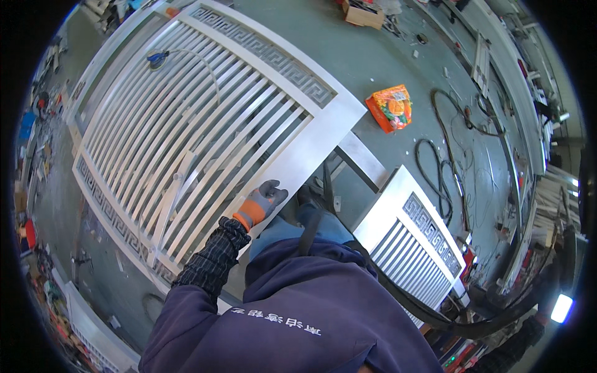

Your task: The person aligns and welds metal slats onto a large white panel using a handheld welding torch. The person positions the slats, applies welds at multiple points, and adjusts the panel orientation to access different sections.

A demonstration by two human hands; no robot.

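Observation:
My left hand (264, 200), in a grey and orange glove, is at the near edge of a large silver metal gate panel (298, 146). Its fingers bend loosely, the thumb stands apart, and nothing shows between them. The panel has slanting bars and key-pattern strips. On its bars lies a blue-topped sander-like tool (157, 58) with a pale hose. A long pale bar-shaped piece (174, 193) lies across the bars nearer me. Far to the lower right, my right hand (545, 314) is dark and blurred beside a black hose and a bright light; its fingers cannot be made out.
A smaller matching panel (379, 214) stands to my right, with a metal bar (364, 161) between the two. An orange printed bag (390, 108) and dark coiled hoses (438, 168) lie on the green floor. A cardboard box (363, 15) sits farther off. A black strap-like hose (429, 320) passes by my right side.

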